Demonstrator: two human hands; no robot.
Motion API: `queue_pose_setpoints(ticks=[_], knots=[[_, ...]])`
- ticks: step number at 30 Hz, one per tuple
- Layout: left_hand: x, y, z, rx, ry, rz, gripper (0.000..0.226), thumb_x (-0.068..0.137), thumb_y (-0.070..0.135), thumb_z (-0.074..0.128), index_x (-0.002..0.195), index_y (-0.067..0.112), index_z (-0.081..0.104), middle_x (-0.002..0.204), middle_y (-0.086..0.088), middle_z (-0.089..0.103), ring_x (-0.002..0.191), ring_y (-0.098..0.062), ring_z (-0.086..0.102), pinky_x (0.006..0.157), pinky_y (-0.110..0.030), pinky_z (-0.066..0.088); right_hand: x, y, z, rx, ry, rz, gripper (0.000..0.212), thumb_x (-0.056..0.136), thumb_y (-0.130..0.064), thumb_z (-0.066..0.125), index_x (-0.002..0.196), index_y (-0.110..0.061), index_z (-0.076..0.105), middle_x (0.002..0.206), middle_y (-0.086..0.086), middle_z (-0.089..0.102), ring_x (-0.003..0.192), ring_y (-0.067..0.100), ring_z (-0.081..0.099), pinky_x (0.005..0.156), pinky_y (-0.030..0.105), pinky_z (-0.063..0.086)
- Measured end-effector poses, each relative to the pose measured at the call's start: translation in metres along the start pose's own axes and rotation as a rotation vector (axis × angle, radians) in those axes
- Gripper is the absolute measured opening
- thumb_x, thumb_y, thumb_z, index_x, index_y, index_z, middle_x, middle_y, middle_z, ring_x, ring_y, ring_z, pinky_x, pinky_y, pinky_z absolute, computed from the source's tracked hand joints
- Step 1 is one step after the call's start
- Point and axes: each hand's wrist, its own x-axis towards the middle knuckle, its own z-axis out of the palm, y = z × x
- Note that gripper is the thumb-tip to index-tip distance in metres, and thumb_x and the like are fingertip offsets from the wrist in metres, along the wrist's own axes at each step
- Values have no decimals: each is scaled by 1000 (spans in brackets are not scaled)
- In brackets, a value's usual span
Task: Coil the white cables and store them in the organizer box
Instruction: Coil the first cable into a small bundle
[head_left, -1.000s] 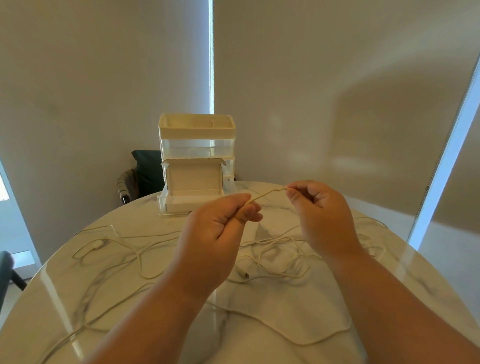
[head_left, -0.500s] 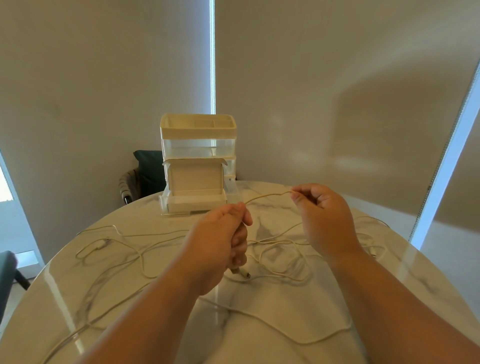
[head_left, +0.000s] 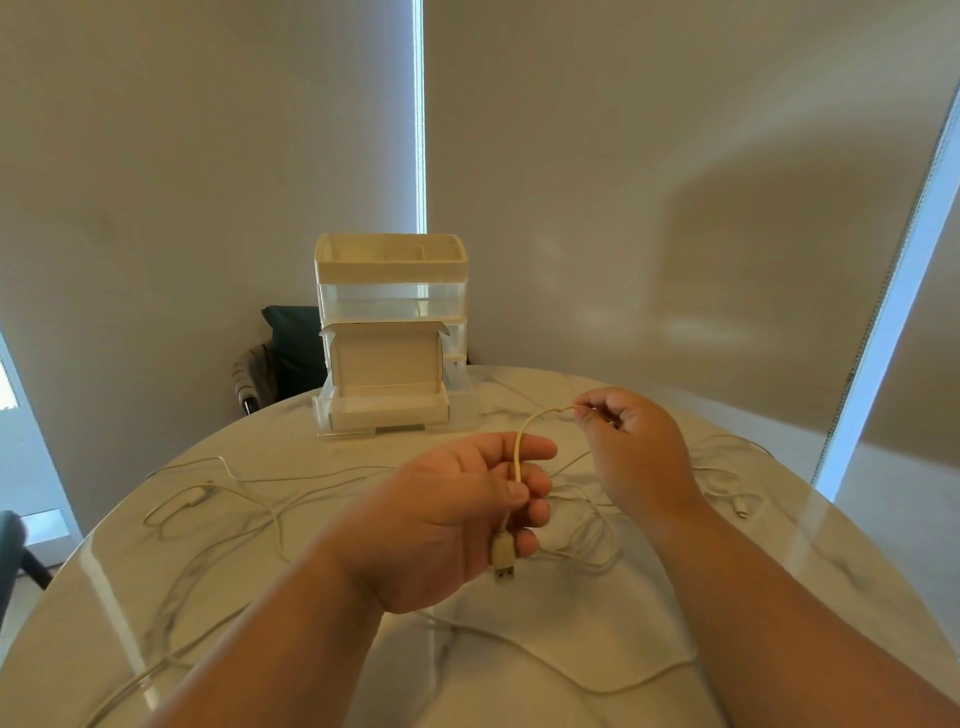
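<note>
A white cable (head_left: 521, 441) arcs between my two hands above the marble table (head_left: 597, 665). My left hand (head_left: 457, 519) pinches it near its USB plug (head_left: 503, 558), which hangs below the fingers. My right hand (head_left: 631, 447) pinches the same cable further along, at the top of the arc. Loose white cables (head_left: 249, 483) sprawl over the table on both sides. The cream organizer box (head_left: 389, 332) stands at the table's far edge, with its lowest drawer (head_left: 387, 410) pulled open.
A small connector (head_left: 740, 506) of another cable lies at the right of the table. A dark chair (head_left: 283, 353) stands behind the table left of the organizer. Another dark seat edge (head_left: 10, 545) shows at the far left.
My left hand has turned palm toward me and dropped lower, so the USB plug now hangs in view. The right hand drifted slightly right, and the cable between the hands bends into an arc.
</note>
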Motion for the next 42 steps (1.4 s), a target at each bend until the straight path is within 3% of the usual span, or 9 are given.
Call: queue_pose_setpoints(ticks=[4, 7, 12, 16, 21, 28, 34, 37, 42], knots=[[2, -2, 3, 74, 45, -9, 42, 86, -6, 50, 127, -1, 56, 104, -15, 69, 96, -28, 69, 88, -38, 56, 2, 3, 0, -6, 12, 1, 12, 92, -22, 64, 98, -23, 74, 94, -12, 70, 89, 2, 62, 77, 19, 46], [7, -6, 4, 246, 175, 15, 46, 91, -19, 35, 123, 2, 60, 105, -15, 72, 104, -29, 70, 91, -37, 54, 3, 3, -2, -8, 28, 2, 11, 92, -23, 64, 98, -23, 74, 94, -12, 70, 89, 3, 62, 81, 25, 49], [6, -8, 2, 425, 259, 28, 42, 94, -18, 36, 109, 7, 67, 101, -9, 75, 92, -21, 73, 78, -27, 53, 0, -5, -3, 18, 92, -92, 13, 93, -20, 63, 93, -31, 69, 96, -15, 61, 93, -1, 57, 78, 8, 38], [5, -8, 4, 490, 289, -9, 41, 92, -17, 33, 101, 7, 66, 89, -6, 74, 64, -13, 61, 59, -25, 44, 0, -6, -3, 39, 116, -109, 13, 94, -21, 63, 95, -33, 67, 99, -9, 62, 89, 1, 56, 74, 3, 37], [1, -3, 10, 430, 260, -126, 17, 85, 15, 47, 88, 10, 63, 61, -2, 42, 50, -12, 25, 48, -24, 17, 0, -1, 1, 91, 82, -102, 11, 93, -21, 64, 100, -28, 69, 87, -7, 63, 71, 8, 55, 69, 22, 44], [-1, -5, 15, 510, 214, -199, 38, 104, 34, 38, 77, 14, 56, 56, 2, 27, 49, -13, 16, 53, -34, 8, -3, -2, 7, 26, 30, -140, 4, 89, -23, 68, 90, -25, 71, 80, -12, 65, 73, 4, 54, 69, 24, 41], [0, -2, 14, 184, 192, -70, 42, 102, 33, 38, 68, 17, 57, 55, 1, 27, 47, -12, 15, 45, -24, 12, -6, -2, 10, 38, -48, -62, 4, 88, -30, 71, 89, -30, 75, 88, -13, 72, 86, 0, 65, 77, 21, 49], [1, 3, 11, -109, 219, 113, 36, 93, 38, 44, 75, 16, 66, 60, 2, 40, 41, -5, 23, 40, -18, 15, -16, -10, 11, 104, -197, -1, 10, 88, -29, 72, 82, -36, 75, 83, -11, 75, 79, -4, 66, 65, 5, 44], [2, 14, -8, -383, 396, 319, 32, 96, 36, 45, 91, 13, 67, 63, 4, 41, 39, -4, 25, 38, -17, 15, -30, -23, 18, 55, -503, 16, 8, 90, -28, 70, 89, -28, 79, 82, -12, 75, 73, -8, 63, 65, 6, 41]])
